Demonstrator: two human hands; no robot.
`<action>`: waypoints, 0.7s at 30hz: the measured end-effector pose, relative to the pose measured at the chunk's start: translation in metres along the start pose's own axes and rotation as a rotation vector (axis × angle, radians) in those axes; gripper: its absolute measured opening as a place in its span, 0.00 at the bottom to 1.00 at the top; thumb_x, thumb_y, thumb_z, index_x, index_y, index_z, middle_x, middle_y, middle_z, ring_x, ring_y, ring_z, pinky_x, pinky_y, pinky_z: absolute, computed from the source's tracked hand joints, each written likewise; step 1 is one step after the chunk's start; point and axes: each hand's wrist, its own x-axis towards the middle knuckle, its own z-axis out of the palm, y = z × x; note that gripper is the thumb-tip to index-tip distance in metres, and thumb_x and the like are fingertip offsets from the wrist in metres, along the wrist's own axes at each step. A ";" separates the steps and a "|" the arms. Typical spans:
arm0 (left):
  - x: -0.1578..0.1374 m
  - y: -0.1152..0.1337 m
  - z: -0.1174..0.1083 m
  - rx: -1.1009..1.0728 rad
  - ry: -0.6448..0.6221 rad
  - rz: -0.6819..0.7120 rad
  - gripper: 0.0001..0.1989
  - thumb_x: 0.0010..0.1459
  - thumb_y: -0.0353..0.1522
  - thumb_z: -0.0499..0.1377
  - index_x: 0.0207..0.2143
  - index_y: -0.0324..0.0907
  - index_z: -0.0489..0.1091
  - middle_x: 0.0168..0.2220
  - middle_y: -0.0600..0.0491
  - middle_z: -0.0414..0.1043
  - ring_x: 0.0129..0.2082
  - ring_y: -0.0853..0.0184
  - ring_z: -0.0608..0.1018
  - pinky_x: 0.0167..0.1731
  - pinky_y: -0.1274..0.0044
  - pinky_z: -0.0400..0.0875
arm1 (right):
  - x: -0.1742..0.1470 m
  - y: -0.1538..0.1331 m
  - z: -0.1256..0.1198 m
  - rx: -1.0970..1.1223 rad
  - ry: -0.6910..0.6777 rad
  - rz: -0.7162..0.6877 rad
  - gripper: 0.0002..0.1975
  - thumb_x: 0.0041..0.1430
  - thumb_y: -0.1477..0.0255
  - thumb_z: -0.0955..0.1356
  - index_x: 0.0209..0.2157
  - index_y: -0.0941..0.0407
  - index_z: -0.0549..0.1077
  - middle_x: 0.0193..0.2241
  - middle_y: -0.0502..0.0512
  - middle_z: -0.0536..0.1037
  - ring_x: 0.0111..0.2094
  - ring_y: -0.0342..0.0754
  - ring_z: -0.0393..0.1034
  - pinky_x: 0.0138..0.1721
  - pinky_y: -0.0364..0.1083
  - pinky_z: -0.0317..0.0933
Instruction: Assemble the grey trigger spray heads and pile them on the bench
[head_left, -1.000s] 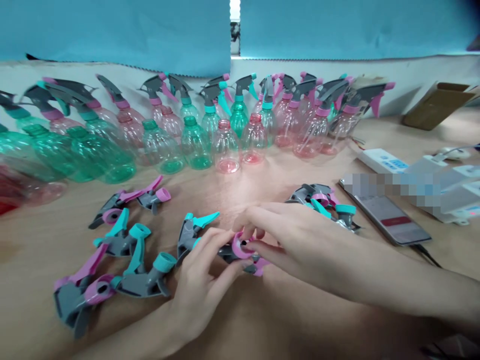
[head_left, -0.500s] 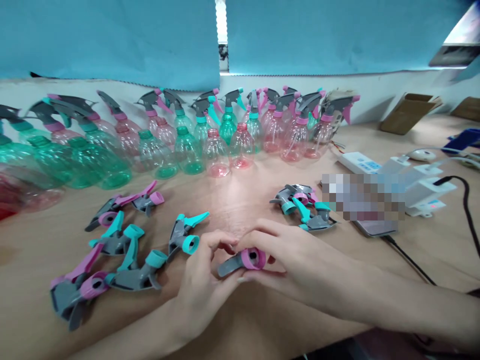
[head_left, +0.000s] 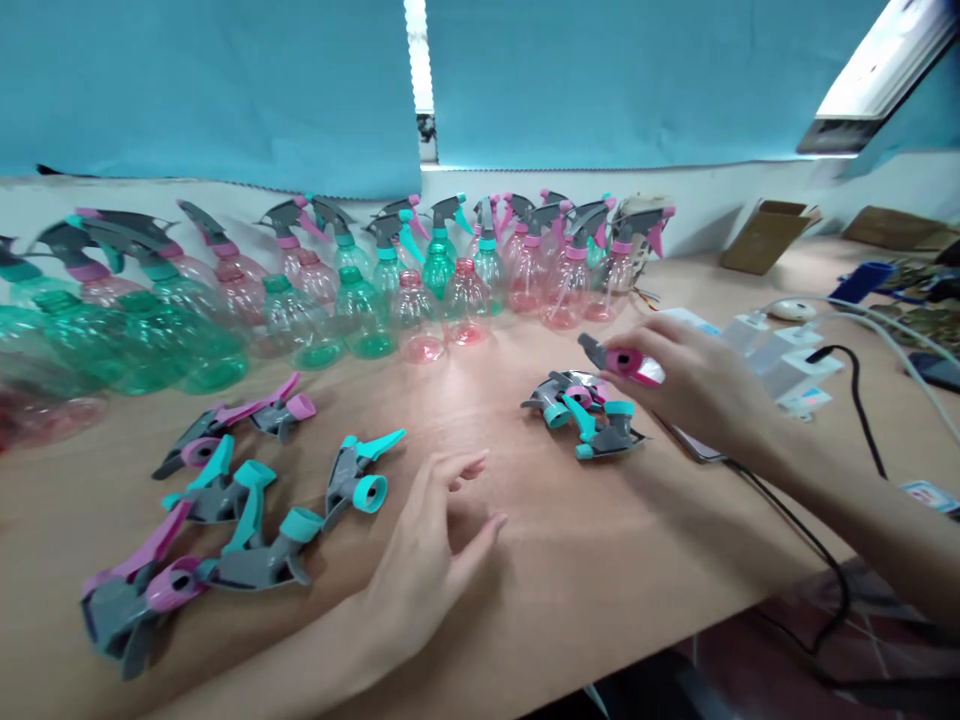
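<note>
My right hand (head_left: 694, 385) is closed on a grey and pink trigger spray head (head_left: 622, 362), held above the table at the right. Just below and left of it lies a small pile of spray heads (head_left: 585, 410) in grey, teal and pink. My left hand (head_left: 431, 540) rests over the middle of the table with thumb and fingers apart, holding nothing. Nearest to it is a grey and teal spray head (head_left: 356, 480). Farther left lie several more, among them a grey and pink one (head_left: 127, 600) and a grey and teal one (head_left: 262, 555).
Clear green and pink bottles (head_left: 364, 315) line the back of the table, several with spray heads on. At right are white chargers (head_left: 791, 355) with cables, a phone partly under my right arm, and a cardboard box (head_left: 761, 238). Blue sheets (head_left: 210, 90) cover the window.
My hands have parted. The right hand has carried the pink and grey spray head up and right, over beside the small pile; the left has let go and opened. The view has shifted slightly right.
</note>
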 end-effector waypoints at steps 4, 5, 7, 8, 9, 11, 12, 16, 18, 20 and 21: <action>0.007 0.004 0.004 0.028 -0.081 0.001 0.20 0.58 0.28 0.57 0.52 0.47 0.55 0.47 0.50 0.62 0.45 0.63 0.69 0.43 0.67 0.70 | -0.016 -0.003 0.020 0.074 -0.111 -0.034 0.13 0.57 0.61 0.66 0.37 0.56 0.71 0.34 0.57 0.74 0.33 0.50 0.70 0.35 0.49 0.65; 0.010 0.006 0.005 0.033 -0.092 0.006 0.20 0.58 0.28 0.56 0.52 0.47 0.55 0.47 0.50 0.62 0.46 0.62 0.69 0.45 0.66 0.69 | -0.021 -0.004 0.021 0.090 -0.128 -0.031 0.15 0.57 0.59 0.66 0.38 0.56 0.71 0.36 0.58 0.74 0.36 0.51 0.71 0.37 0.49 0.65; 0.015 0.008 0.007 0.035 -0.110 0.018 0.18 0.59 0.28 0.56 0.51 0.47 0.56 0.47 0.49 0.62 0.47 0.61 0.69 0.46 0.65 0.68 | -0.029 -0.004 0.022 0.110 -0.149 -0.014 0.19 0.56 0.56 0.65 0.42 0.56 0.70 0.43 0.61 0.73 0.44 0.54 0.70 0.44 0.52 0.64; 0.018 0.009 0.008 0.034 -0.114 0.025 0.17 0.60 0.29 0.55 0.51 0.46 0.57 0.47 0.49 0.62 0.47 0.61 0.69 0.47 0.65 0.68 | -0.033 -0.003 0.022 0.114 -0.160 -0.002 0.23 0.55 0.54 0.65 0.45 0.56 0.69 0.47 0.63 0.71 0.48 0.56 0.67 0.48 0.54 0.62; 0.021 0.010 0.010 0.036 -0.119 0.031 0.16 0.60 0.29 0.54 0.50 0.46 0.57 0.47 0.49 0.62 0.48 0.61 0.69 0.47 0.64 0.68 | -0.037 -0.002 0.022 0.115 -0.173 0.009 0.27 0.54 0.53 0.65 0.49 0.57 0.67 0.52 0.65 0.68 0.52 0.58 0.64 0.50 0.56 0.60; 0.028 0.011 0.015 0.045 -0.127 0.046 0.14 0.61 0.31 0.54 0.50 0.45 0.58 0.48 0.49 0.62 0.49 0.61 0.69 0.48 0.64 0.68 | -0.044 -0.001 0.025 0.116 -0.206 0.028 0.35 0.52 0.50 0.66 0.56 0.57 0.62 0.59 0.67 0.59 0.58 0.62 0.56 0.54 0.59 0.56; 0.032 0.011 0.017 0.050 -0.126 0.060 0.14 0.61 0.31 0.54 0.50 0.45 0.59 0.49 0.49 0.63 0.50 0.61 0.69 0.49 0.64 0.67 | -0.047 -0.001 0.028 0.118 -0.227 0.036 0.38 0.51 0.50 0.66 0.58 0.56 0.59 0.61 0.67 0.56 0.60 0.63 0.52 0.54 0.60 0.54; 0.048 0.008 0.029 0.099 -0.114 0.123 0.19 0.61 0.33 0.54 0.55 0.45 0.56 0.55 0.47 0.60 0.56 0.60 0.64 0.55 0.62 0.61 | -0.049 -0.008 0.043 0.132 -0.286 0.041 0.41 0.52 0.50 0.65 0.62 0.50 0.51 0.63 0.62 0.53 0.62 0.62 0.46 0.57 0.63 0.49; 0.054 0.006 0.034 0.153 -0.114 0.128 0.21 0.62 0.34 0.53 0.56 0.43 0.55 0.57 0.45 0.58 0.58 0.60 0.62 0.56 0.62 0.59 | -0.046 -0.013 0.050 0.135 -0.292 0.036 0.41 0.53 0.50 0.65 0.63 0.51 0.50 0.63 0.63 0.52 0.63 0.61 0.45 0.58 0.63 0.46; 0.059 0.004 0.037 0.219 -0.113 0.122 0.20 0.63 0.35 0.52 0.57 0.41 0.55 0.59 0.43 0.57 0.59 0.59 0.60 0.56 0.62 0.58 | -0.042 -0.018 0.055 0.137 -0.292 0.027 0.40 0.54 0.49 0.64 0.62 0.52 0.51 0.63 0.64 0.51 0.63 0.60 0.44 0.59 0.62 0.45; 0.060 0.003 0.038 0.254 -0.116 0.123 0.21 0.63 0.36 0.51 0.57 0.40 0.55 0.59 0.42 0.56 0.60 0.58 0.59 0.56 0.62 0.58 | -0.040 -0.021 0.057 0.135 -0.290 0.024 0.39 0.54 0.49 0.63 0.62 0.53 0.52 0.63 0.64 0.52 0.63 0.59 0.44 0.59 0.61 0.44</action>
